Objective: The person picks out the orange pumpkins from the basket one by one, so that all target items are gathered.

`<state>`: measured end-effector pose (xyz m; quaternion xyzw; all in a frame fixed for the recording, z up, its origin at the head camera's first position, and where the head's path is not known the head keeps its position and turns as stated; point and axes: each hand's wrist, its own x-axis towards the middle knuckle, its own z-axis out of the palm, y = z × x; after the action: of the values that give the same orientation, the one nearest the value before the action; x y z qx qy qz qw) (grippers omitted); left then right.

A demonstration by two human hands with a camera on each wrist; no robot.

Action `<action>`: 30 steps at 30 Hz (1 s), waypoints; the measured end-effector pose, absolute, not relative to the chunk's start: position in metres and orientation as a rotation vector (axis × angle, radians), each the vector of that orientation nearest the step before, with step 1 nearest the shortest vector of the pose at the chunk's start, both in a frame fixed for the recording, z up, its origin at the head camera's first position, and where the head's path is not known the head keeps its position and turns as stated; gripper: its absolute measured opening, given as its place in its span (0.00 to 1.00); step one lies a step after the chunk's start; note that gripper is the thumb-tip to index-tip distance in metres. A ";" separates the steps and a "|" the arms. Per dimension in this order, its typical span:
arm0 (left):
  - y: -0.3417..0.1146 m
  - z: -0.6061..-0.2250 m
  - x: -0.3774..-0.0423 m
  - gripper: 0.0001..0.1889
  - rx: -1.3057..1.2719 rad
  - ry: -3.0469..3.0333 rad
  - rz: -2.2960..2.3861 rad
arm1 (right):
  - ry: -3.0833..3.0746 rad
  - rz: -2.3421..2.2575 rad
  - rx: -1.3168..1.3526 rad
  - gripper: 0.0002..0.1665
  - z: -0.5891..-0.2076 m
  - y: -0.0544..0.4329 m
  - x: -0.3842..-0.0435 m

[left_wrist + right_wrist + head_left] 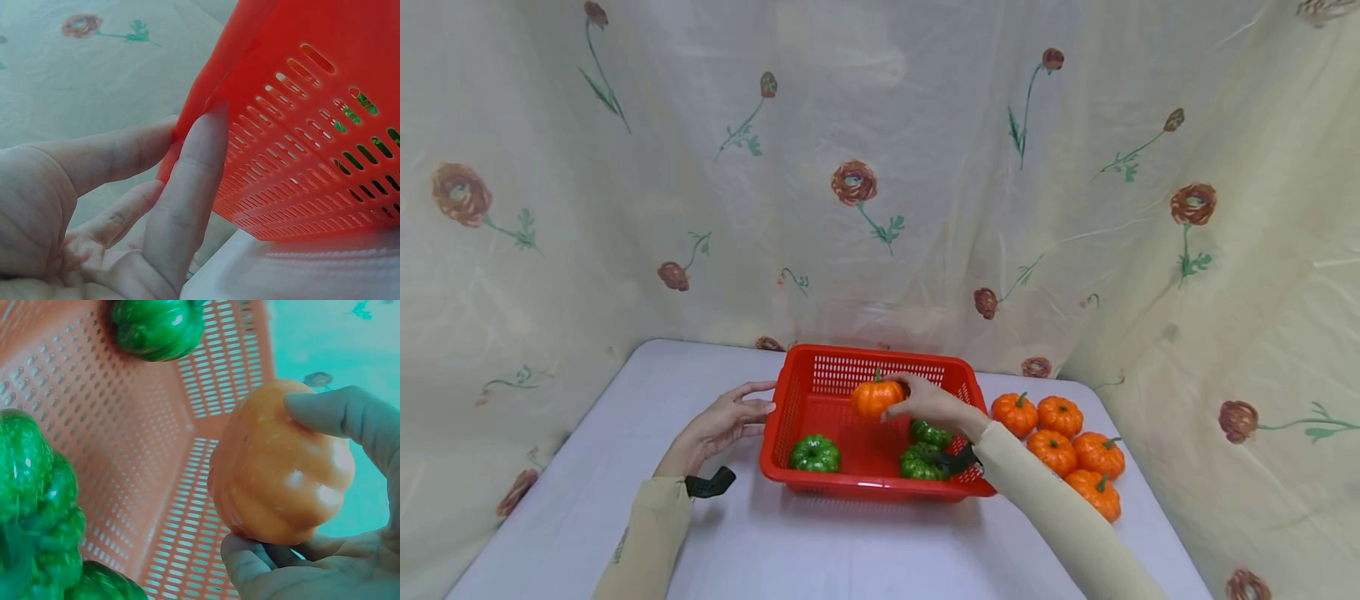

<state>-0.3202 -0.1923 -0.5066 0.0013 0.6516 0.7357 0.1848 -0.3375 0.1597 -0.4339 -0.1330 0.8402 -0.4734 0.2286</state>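
Note:
My right hand (928,403) holds a small orange pumpkin (874,401) with a green stem, over the inside of a red plastic basket (880,482). In the right wrist view the thumb lies on one side of the pumpkin and fingers on the other. The left hand (730,418) is at the basket's left side, its fairly straight fingers (187,181) touching the rim and outer wall. Inside the basket, a green pumpkin (815,454) sits in the front left corner. Two more green pumpkins, one at front (921,462), lie toward the right, partly hidden by the right wrist.
Several orange pumpkins (1052,452) stand grouped on the white table (850,550), right of the basket, beside my right forearm. A flower-printed curtain (925,208) hangs behind the table and along its sides.

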 end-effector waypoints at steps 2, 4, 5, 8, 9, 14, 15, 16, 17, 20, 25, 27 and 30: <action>-0.192 -0.507 -0.320 0.34 0.001 1.835 2.074 | 2.323 -1.300 -0.376 0.43 -0.428 0.167 -0.333; -0.191 -0.506 -0.320 0.34 0.000 1.836 2.071 | 2.336 -1.296 -0.379 0.43 -0.422 0.174 -0.327; -0.191 -0.506 -0.320 0.34 0.000 1.836 2.069 | 2.346 -1.294 -0.383 0.43 -0.420 0.178 -0.324; -0.191 -0.505 -0.320 0.34 -0.006 1.822 2.072 | 2.378 -1.285 -0.377 0.43 -0.412 0.192 -0.315; -0.191 -0.505 -0.320 0.34 -0.002 1.820 2.072 | 2.388 -1.284 -0.374 0.43 -0.411 0.196 -0.313; -0.192 -0.507 -0.321 0.35 0.001 1.823 2.073 | 2.420 -1.275 -0.326 0.45 -0.406 0.221 -0.299; -0.192 -0.507 -0.321 0.35 0.004 1.833 2.068 | 2.417 -1.277 -0.310 0.45 -0.405 0.227 -0.295; -0.192 -0.508 -0.321 0.35 -0.001 1.839 2.067 | 2.412 -1.282 -0.288 0.46 -0.405 0.233 -0.291; -0.192 -0.508 -0.322 0.35 -0.005 1.844 2.067 | 2.411 -1.289 -0.274 0.46 -0.404 0.239 -0.288; -0.192 -0.508 -0.322 0.35 -0.009 1.859 2.062 | 2.403 -1.338 -0.234 0.48 -0.404 0.258 -0.277; -0.191 -0.507 -0.322 0.34 -0.042 1.859 2.069 | 2.442 -1.397 -0.222 0.49 -0.408 0.290 -0.260; -0.190 -0.506 -0.322 0.34 -0.056 1.855 2.070 | 2.455 -1.416 -0.193 0.50 -0.410 0.303 -0.253; -0.191 -0.506 -0.322 0.35 -0.038 1.864 2.056 | 2.450 -1.439 -0.081 0.53 -0.412 0.320 -0.240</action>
<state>-0.3216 -0.1905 -0.5062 -0.0136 0.6604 0.7285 0.1818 -0.2403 0.3203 -0.4116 -0.0283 0.8524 -0.5004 0.1489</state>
